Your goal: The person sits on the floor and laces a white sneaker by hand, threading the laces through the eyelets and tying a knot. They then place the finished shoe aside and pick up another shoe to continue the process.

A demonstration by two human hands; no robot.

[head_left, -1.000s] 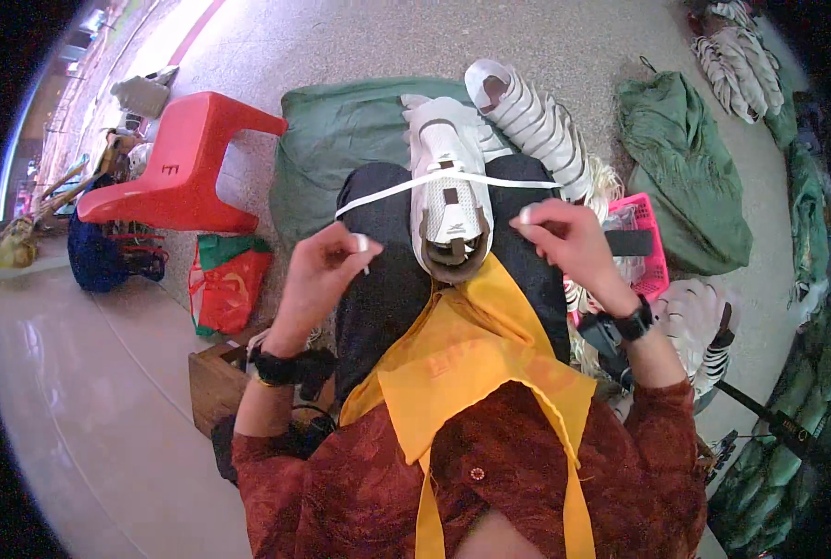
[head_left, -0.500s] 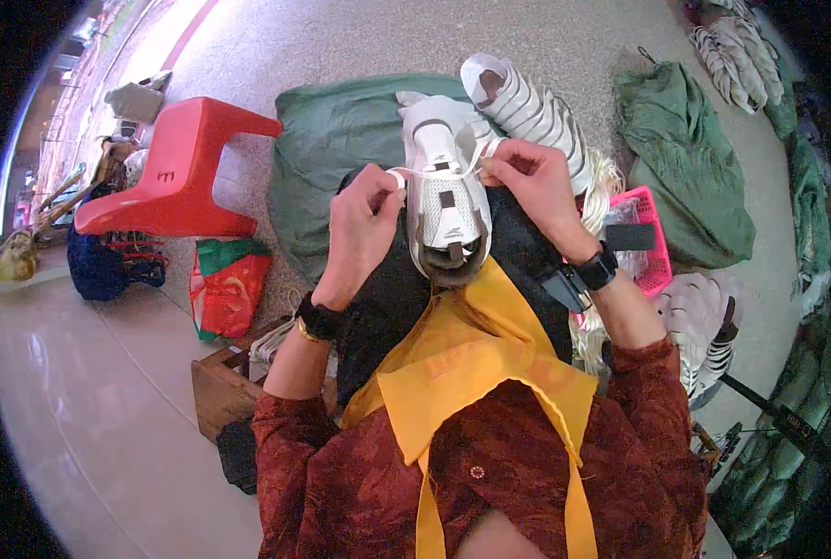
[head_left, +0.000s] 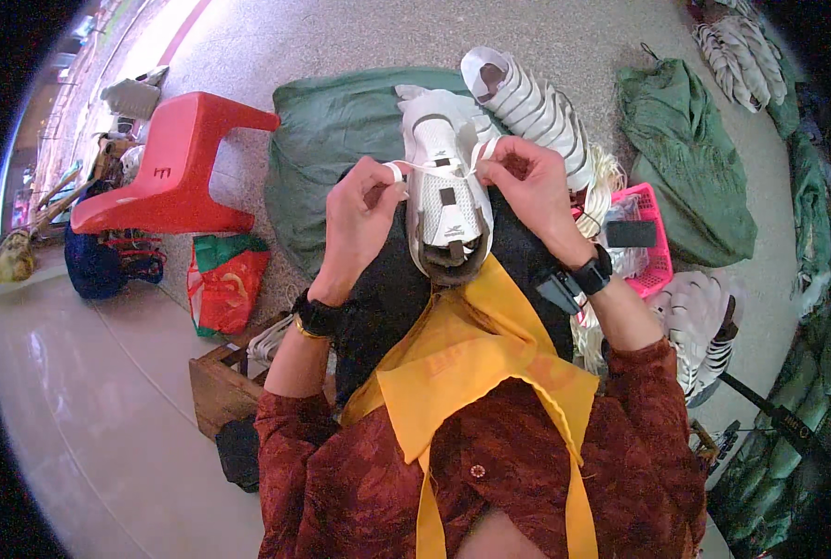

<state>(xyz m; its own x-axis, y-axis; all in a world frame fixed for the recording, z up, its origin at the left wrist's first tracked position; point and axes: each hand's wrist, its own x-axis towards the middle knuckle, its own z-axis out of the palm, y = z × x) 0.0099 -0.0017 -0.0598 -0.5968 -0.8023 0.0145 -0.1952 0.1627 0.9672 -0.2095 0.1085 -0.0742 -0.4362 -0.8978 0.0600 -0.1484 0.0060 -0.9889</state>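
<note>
A white shoe upper [head_left: 465, 203] with mesh and a dark heel opening lies over my lap, heel end toward me. A white shoelace [head_left: 431, 170] runs across its front part. My left hand [head_left: 358, 224] pinches one end of the lace between thumb and fingers, just left of the upper. On the other side, my right hand [head_left: 535, 194] pinches the lace near the upper's right edge. Between the two hands the lace is stretched nearly straight. Whether it is knotted or only crossed is too small to tell.
Nested white shoe uppers [head_left: 538, 104] lie ahead on a green cloth [head_left: 318, 130], beside cream laces [head_left: 606, 175]. At right are a pink basket [head_left: 658, 256] and a green sack [head_left: 681, 154]. A red chair [head_left: 159, 172], a red-green bag [head_left: 222, 289] and a wooden box [head_left: 209, 389] stand left.
Both hands keep their pinch on the lace and have barely shifted. The view has moved slightly; nothing has been taken up or let go.
</note>
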